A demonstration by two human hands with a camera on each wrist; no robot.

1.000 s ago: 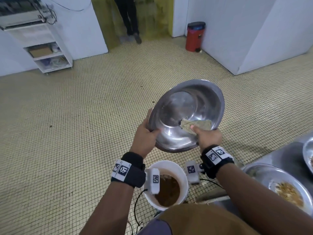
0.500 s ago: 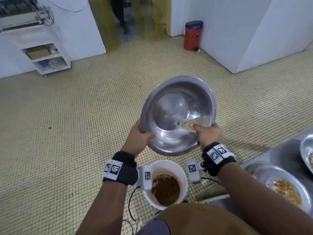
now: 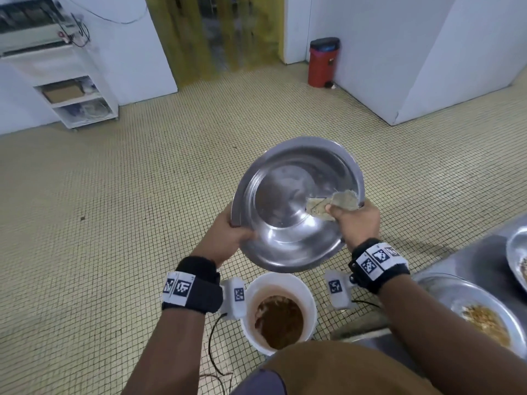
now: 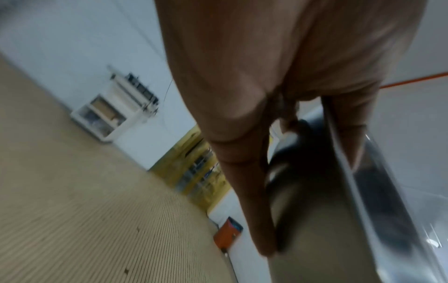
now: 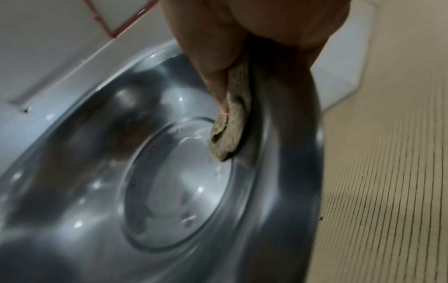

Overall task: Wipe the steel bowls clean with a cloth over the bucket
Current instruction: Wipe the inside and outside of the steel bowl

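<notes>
- Head view: I see the steel bowl [image 3: 296,203] held up in the air, tilted with its open side toward the camera, above and a bit beyond the white bucket [image 3: 278,309].
- Left hand [image 3: 225,240] grips the bowl's left rim, thumb on the inside, fingers [image 4: 244,181] laid along the outer wall; left wrist view is blurred but shows that pinch.
- Right hand [image 3: 356,220] is at the bowl's right rim, clutching the cloth [image 3: 332,205]; thumb on top of the cloth.
- Cloth is a folded beige-grey rag, pressed on the inner right wall, its tip at the edge of the flat base.
- Right wrist view: thumb [image 5: 218,76] pins the cloth [image 5: 230,126] to the bowl [image 5: 169,191] wall; the other fingers run behind the rim on the outside. Smears and a few specks on the bowl's base.
- Bucket stands on the tiled floor [image 3: 128,209], brown slop inside it.
- Steel table [image 3: 479,258] at right carries a second bowl [image 3: 479,306] with yellowish food scraps; a third bowl [image 3: 517,258] is cut off by the frame edge.
- Background: red bin [image 3: 323,62] by the white wall, white shelf unit [image 3: 77,101] at left, yellow strip curtain [image 3: 216,35] in the doorway.
</notes>
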